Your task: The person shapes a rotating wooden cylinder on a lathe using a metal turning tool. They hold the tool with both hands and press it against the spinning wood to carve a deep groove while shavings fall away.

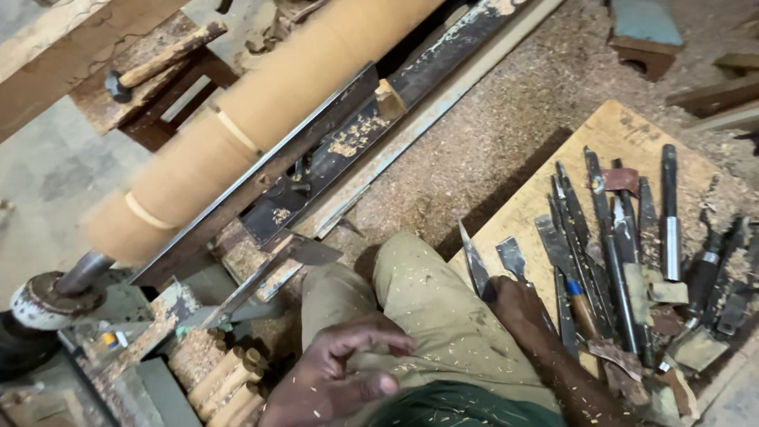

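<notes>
Wooden cylinder (261, 119), pale and long, lies across the lathe (332, 150) at upper left. Chisels (609, 253) lie in a row on the sawdusted board (538, 198) at right. My right hand (518, 304) rests on a chisel handle there, fingers hidden, grip unclear. My left hand (340, 379) hovers above my knee (419, 300), fingers loosely curled, empty.
</notes>
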### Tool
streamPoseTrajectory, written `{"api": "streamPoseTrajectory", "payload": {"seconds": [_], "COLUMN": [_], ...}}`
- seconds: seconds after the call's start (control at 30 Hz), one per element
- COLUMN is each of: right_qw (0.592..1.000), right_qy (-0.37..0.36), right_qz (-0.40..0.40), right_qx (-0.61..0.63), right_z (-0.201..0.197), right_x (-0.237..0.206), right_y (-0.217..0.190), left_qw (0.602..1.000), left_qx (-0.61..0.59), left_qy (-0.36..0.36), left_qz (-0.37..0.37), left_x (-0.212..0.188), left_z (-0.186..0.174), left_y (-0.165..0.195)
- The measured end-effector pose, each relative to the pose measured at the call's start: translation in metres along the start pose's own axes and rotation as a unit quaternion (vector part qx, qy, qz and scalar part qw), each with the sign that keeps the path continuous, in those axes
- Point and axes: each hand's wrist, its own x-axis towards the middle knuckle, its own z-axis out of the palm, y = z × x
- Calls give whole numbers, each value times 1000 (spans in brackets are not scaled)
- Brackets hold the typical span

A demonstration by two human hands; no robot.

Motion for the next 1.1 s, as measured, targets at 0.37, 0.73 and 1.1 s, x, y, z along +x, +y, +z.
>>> {"api": "streamPoseTrajectory", "payload": {"seconds": [0.37, 0.73, 1.1], "right_qw": [887, 923, 897], "right_qy": [131, 170, -319], "right_qz": [-75, -319, -98], "right_qx": [436, 131, 290], "right_z": [-66, -316, -399], "right_x": [40, 77, 199], "right_y": [104, 34, 171], "left_qw": [967, 948, 790], "left_qx": [119, -120, -452], "left_qy": [79, 293, 397], "left_qz": [-210, 31, 120], "left_x": [145, 398, 597], "left_z": [33, 112, 131], "left_y": [8, 64, 76]}}
